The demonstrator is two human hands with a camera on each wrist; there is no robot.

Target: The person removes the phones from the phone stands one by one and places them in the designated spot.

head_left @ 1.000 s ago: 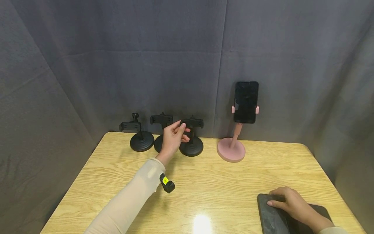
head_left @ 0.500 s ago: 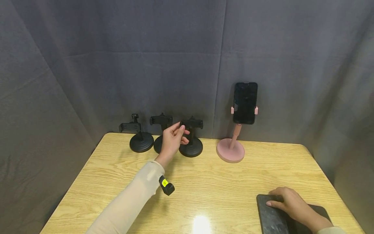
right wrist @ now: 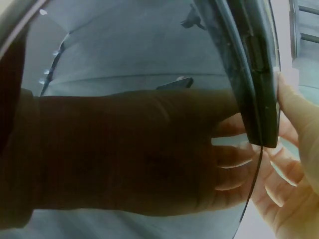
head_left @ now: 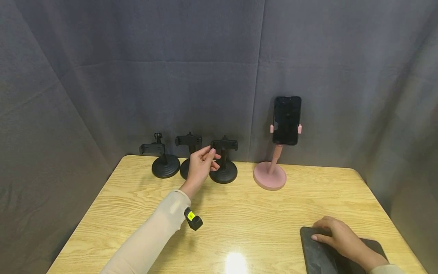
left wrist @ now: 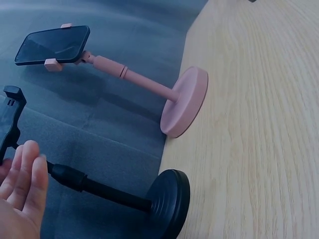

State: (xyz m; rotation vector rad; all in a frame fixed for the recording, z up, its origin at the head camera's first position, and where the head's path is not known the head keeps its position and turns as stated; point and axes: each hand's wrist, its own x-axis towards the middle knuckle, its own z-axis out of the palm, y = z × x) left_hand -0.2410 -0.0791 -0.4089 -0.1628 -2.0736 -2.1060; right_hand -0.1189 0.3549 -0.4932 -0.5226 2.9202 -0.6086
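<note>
Three black phone stands stand at the back left: the left (head_left: 165,167), the middle (head_left: 189,140) and the right (head_left: 224,173). My left hand (head_left: 199,167) reaches to the right one, its thumb and index fingertips right at the left end of the clamp. In the left wrist view, the other fingers (left wrist: 36,179) extend beside the clamp (left wrist: 9,119). My right hand (head_left: 337,236) grips the far edge of a black tablet (head_left: 316,253) at the front right, thumb on top. The tablet's glossy face (right wrist: 139,55) reflects the arm in the right wrist view.
A pink phone stand (head_left: 270,177) holds a black phone (head_left: 287,121) upright at the back, right of the black stands. The wooden table (head_left: 253,217) ends at a dark grey curtain (head_left: 191,68) behind and on both sides.
My left hand has shifted slightly down and left against the clamp of the right black stand. My right hand and the tablet stay nearly still.
</note>
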